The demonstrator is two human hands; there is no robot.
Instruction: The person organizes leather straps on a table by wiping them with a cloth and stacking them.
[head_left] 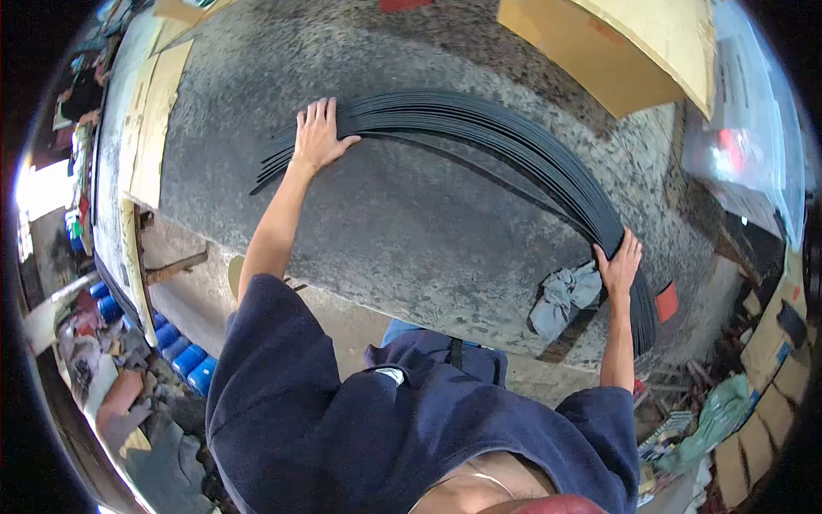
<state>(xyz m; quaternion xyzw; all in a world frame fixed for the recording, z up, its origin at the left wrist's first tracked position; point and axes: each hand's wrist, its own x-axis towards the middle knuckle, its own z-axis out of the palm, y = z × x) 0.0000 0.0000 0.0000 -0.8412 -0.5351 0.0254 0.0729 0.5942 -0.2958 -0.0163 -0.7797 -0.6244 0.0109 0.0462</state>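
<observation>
Speckled table point(385, 206) fills the middle, with black strips point(479, 120) across it, long axis left to right, bowed far, right end curving near. Both hands touch them, well apart: left hand point(319, 140) palm down, digits spread, by the left ends; right hand point(619, 261) over the right bend, its grip unclear. Print on the clear bin point(745, 154), far right, is unreadable.

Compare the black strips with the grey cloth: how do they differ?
The black strips are long and narrow; the grey cloth is a small heap. The strips lie bundled in a smooth curve, while the cloth is crumpled. The strips are darker than the cloth. Both rest on the tabletop.
</observation>
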